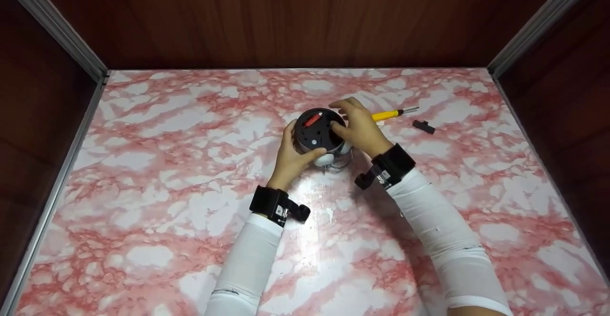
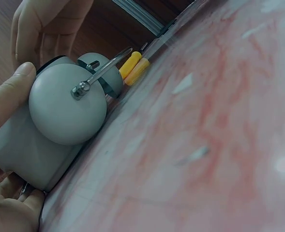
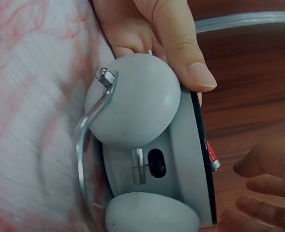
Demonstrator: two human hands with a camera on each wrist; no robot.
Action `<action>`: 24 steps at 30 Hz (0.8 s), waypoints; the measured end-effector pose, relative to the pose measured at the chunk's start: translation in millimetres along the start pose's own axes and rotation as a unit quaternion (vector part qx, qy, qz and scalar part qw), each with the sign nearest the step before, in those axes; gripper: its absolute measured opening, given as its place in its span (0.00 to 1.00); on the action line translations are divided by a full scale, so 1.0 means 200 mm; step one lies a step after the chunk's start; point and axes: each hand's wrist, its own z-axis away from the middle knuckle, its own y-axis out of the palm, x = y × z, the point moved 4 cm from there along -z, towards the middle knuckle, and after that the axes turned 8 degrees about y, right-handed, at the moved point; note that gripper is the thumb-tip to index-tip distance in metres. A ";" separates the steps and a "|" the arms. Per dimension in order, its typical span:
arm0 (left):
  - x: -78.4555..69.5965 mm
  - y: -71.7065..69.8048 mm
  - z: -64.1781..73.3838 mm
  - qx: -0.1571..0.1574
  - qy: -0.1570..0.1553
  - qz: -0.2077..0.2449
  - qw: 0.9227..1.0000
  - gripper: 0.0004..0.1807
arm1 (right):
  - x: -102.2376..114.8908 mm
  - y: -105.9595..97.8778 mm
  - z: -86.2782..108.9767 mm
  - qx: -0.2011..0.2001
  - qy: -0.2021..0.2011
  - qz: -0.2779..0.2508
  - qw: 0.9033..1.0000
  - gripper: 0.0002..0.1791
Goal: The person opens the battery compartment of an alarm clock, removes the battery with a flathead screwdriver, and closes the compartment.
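Observation:
A twin-bell alarm clock (image 1: 320,137) lies face down on the table, its black back upward and its bells toward the person. The left hand (image 1: 296,158) grips its side, thumb on the edge by one bell (image 2: 67,104) and fingers round the body. A red battery (image 1: 313,119) sits in the back, its metal end standing slightly proud in the right wrist view. Over the right part of the back hovers the right hand (image 1: 358,127), fingers loosely bent and holding nothing. In the right wrist view its fingertips are a little apart from the clock's back.
A yellow-handled screwdriver (image 1: 385,115) lies just beyond the right hand, partly behind it. Farther right is a small black battery cover (image 1: 423,126). Dark wood-look panels (image 1: 286,20) stand at the back and both sides of the red-and-white marbled table (image 1: 167,187).

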 end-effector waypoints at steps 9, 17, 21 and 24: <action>0.00 -0.01 -0.01 0.001 0.002 0.002 1.000 0.57 | 0.09 0.05 -0.07 0.009 -0.022 0.083 0.996 0.16; 0.00 -0.01 0.00 -0.001 0.004 0.001 1.000 0.57 | 0.14 0.13 -0.10 0.008 -0.068 0.118 0.991 0.15; 0.00 0.00 -0.01 0.000 0.017 -0.013 1.000 0.55 | 0.16 0.16 -0.11 -0.007 -0.088 0.124 0.988 0.14; 0.00 0.00 -0.01 -0.001 0.019 -0.020 1.000 0.55 | 0.18 0.17 -0.12 -0.016 -0.092 0.135 0.987 0.13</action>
